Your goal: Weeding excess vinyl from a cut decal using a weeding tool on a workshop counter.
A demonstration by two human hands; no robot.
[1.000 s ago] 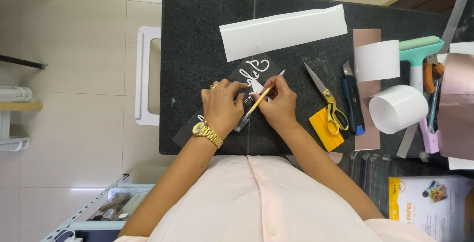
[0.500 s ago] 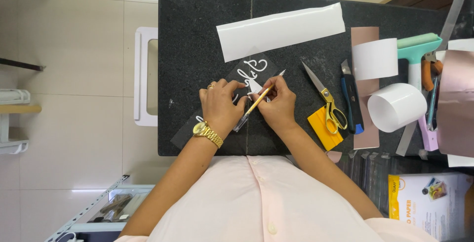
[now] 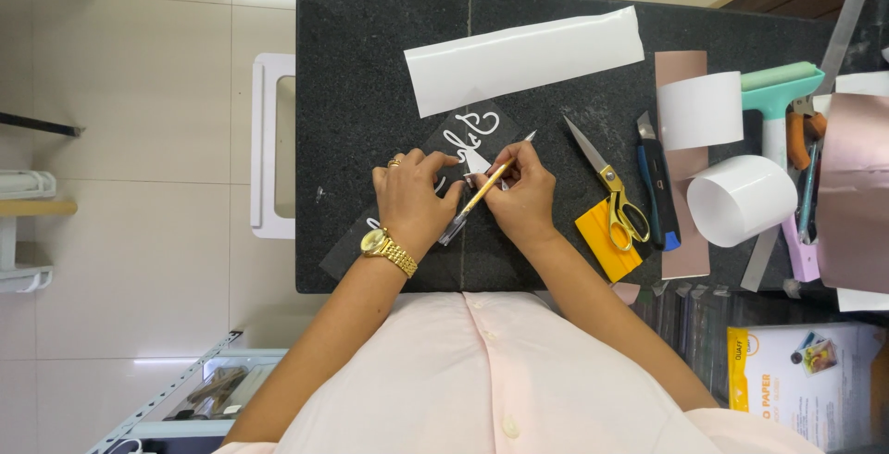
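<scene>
The left hand (image 3: 409, 197), with a gold metal wristwatch (image 3: 387, 249) on its wrist and a ring on one finger, lies flat on a dark, translucent sheet of film bearing white cursive lettering (image 3: 468, 132), its fingers spread and pressing the sheet down on the black speckled stone counter (image 3: 370, 56); it clasps nothing. The right hand (image 3: 524, 193) is closed around a slim craft knife with a yellow and clear barrel (image 3: 474, 202), fingers pinched together on the barrel, the metal tip pointing up and to the right past the fingertips and the clear end slanting down between the two hands. Just beside the thumb a small white triangular scrap (image 3: 476, 161) stands lifted from the sheet. Compared with the pictures from a second and half a second ago, both hands sit in the same spot over the lettering, the knife keeps the same slant, and the film has not shifted on the counter; any change is too slight to tell. Above the sheet lies a long white rectangular strip of paper (image 3: 524, 58). To the right, well apart from the hands, lie scissors with yellow handles (image 3: 608, 188) partly over a yellow square card (image 3: 602, 243), a blue and black utility cutter (image 3: 657, 184), and a white roll of vinyl (image 3: 741, 199).
</scene>
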